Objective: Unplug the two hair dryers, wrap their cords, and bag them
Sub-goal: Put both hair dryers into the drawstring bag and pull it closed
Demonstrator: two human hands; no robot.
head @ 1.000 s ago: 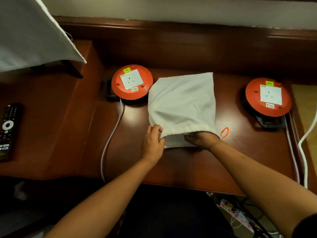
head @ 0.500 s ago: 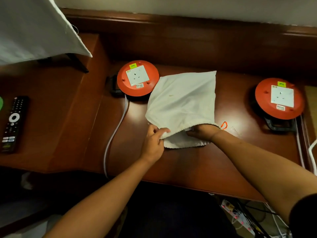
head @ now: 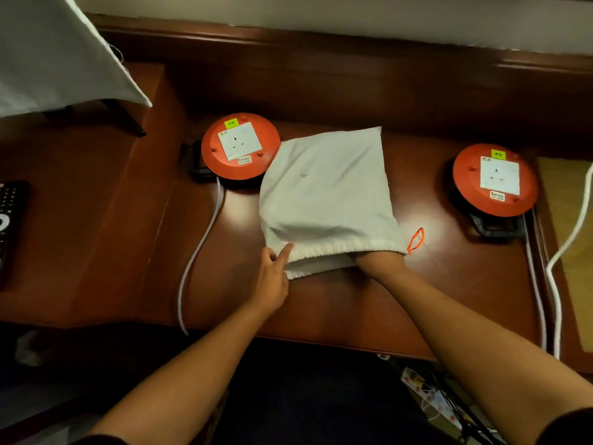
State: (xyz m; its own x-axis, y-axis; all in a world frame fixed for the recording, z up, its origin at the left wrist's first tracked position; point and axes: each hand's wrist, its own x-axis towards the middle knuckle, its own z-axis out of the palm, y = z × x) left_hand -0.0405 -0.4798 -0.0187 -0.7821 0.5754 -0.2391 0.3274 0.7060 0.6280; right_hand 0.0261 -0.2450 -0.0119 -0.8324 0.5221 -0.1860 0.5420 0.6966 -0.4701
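A white drawstring bag [head: 324,194] lies flat in the middle of the wooden desk [head: 353,303], its mouth towards me and an orange cord loop [head: 416,240] at its right corner. My left hand [head: 272,277] pinches the left end of the bag's hem, thumb on top. My right hand is inside the bag past the wrist [head: 377,261], so its fingers are hidden. No hair dryer is in sight; the bag bulges slightly over my right hand.
Two orange cable reels with white sockets sit on the desk, one left [head: 240,146] and one right [head: 494,179] of the bag, with nothing plugged in. White cables [head: 199,248] [head: 558,268] trail off the front edge. A remote [head: 8,220] lies far left.
My right hand has gone from the bag's mouth deeper inside, up to the wrist. My left hand keeps its hold on the hem.
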